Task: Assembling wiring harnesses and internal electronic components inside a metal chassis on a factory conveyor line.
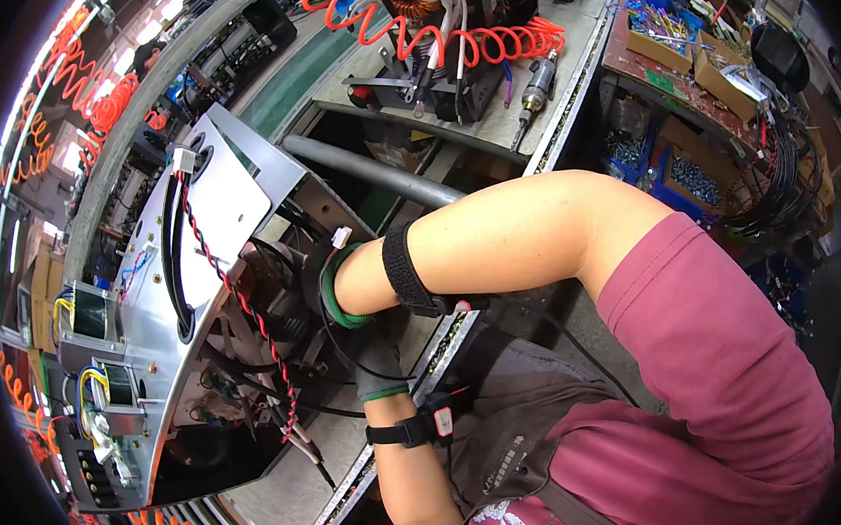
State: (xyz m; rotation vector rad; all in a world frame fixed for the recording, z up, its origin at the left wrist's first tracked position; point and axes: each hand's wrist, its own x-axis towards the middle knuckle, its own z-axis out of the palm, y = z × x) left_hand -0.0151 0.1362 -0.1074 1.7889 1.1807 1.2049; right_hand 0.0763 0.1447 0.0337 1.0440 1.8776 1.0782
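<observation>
Gloved left hand (376, 361) and right hand (316, 286) seen at metal casing (155, 322), near twisted wires (274, 350). Fingers hidden; state of 2 grips cannot be told.

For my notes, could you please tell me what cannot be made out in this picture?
In the head view:
Right hand: fingers lost in shadow inside the silver housing.
Left hand: fingers hidden behind the right wrist.
Upper red coiled hose: cut off by the upper edge.
Loose metal parts at right: too small to identify.
</observation>
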